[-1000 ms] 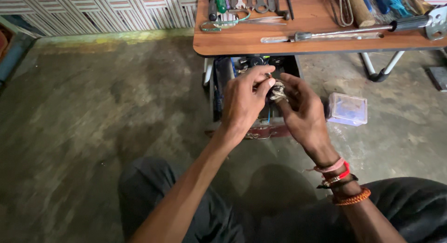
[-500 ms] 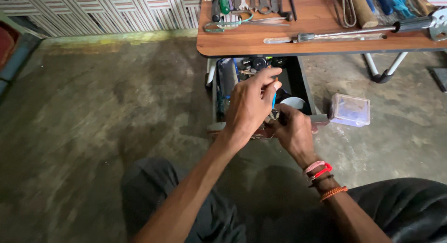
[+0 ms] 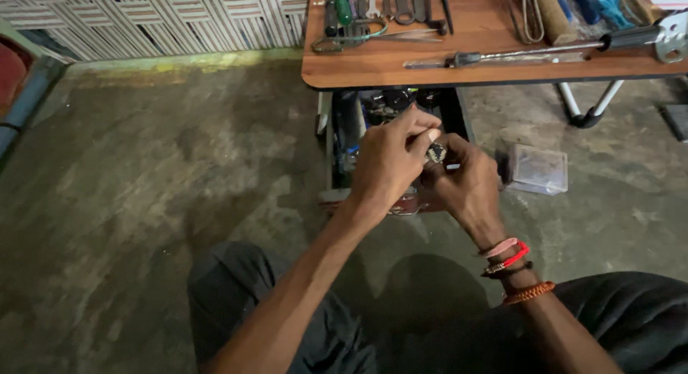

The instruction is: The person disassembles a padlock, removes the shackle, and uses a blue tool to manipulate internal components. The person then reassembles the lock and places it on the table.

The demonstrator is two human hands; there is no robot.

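The concrete floor (image 3: 143, 202) fills most of the view, grey and stained. A wooden table (image 3: 401, 66) stands at the top right, and everything else is placed from it. Behind the table's left end runs a woven-pattern wall (image 3: 165, 16). On the table lie hand tools: a long screwdriver (image 3: 502, 56) along the front edge, a green-handled tool (image 3: 344, 5) and several wrenches (image 3: 401, 1) at the back left.

Below the table's front edge, on the floor, sits an open toolbox (image 3: 344, 130) with dark parts inside. Right of it, still below the table, lies a small clear plastic box (image 3: 539, 169), apart from the toolbox.

The person's dark-trousered knees are at the bottom, well below the table. Both hands meet over the toolbox. The left hand (image 3: 387, 162) is curled, its fingertips pinching a small dark part (image 3: 436, 153). The right hand (image 3: 469, 188), with bracelets (image 3: 512, 263) at the wrist, is closed around the same part from beneath. What the part is cannot be told.
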